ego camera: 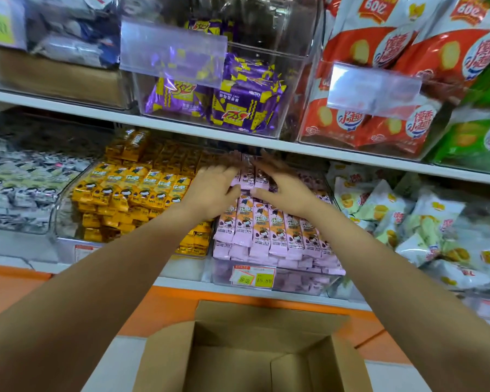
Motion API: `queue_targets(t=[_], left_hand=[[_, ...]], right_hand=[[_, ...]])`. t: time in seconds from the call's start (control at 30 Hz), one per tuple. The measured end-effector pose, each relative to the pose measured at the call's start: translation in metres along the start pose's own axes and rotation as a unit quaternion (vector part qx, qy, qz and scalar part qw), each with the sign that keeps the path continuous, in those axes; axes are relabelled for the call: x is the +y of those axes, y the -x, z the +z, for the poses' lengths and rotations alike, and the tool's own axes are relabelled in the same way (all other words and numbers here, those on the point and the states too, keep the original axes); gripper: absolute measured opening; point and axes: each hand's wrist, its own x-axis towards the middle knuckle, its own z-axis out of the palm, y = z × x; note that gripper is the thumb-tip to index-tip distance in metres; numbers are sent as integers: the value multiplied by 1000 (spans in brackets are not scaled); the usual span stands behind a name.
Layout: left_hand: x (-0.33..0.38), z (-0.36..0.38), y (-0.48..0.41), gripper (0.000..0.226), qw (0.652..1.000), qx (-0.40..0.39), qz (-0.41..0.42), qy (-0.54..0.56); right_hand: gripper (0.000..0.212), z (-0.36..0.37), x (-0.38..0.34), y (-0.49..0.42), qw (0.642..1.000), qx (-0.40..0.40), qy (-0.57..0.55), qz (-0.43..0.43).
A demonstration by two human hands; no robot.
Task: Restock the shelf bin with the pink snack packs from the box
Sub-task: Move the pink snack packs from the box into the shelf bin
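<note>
Pink snack packs in slim printed wrappers (249,176), a short upright row, sat between my palms at the back of the clear plastic shelf bin (294,284). My left hand (212,190) and right hand (283,190) flanked them, fingers stretched flat against the end packs, tips blurred. Judged best: press evenly from both sides and seat the row square behind the front row, faces forward. The brown cardboard box (238,329) stood open below, well apart from my hands; no packs visible inside.
</note>
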Motion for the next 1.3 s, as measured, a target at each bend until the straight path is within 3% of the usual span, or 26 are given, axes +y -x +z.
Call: queue_targets(t=[0.2,0.3,0.47,0.6,0.7,0.8,0.87,1.07,1.3], left_hand=[[-7,-1,-4,42,1000,-28,3,13],[-7,-3,-6,41,999,-2,10,32],[-1,-2,3,43,1000,15,21,1],[5,-6,25,38,994,91,64,11],[13,-14,48,56,991,78,104,27],[24,-13,73,95,993,-21,114,-26],[31,-8,83,108,989,-79,111,-60],[38,-2,89,75,993,-72,82,-45],[43,6,93,72,993,-64,60,-74]], right_hand=[[59,4,-3,-5,999,8,-31,28],[53,8,-5,-7,998,47,-39,20],[56,3,-7,3,997,42,-66,17],[52,-6,-5,31,996,56,-72,7],[60,-15,-5,60,997,18,-69,-8],[89,-21,-12,90,994,-97,-51,-5],[98,-22,-14,105,988,-157,-10,10],[72,-10,-19,113,995,-95,1,18],[70,-3,-17,125,998,-52,-3,24]])
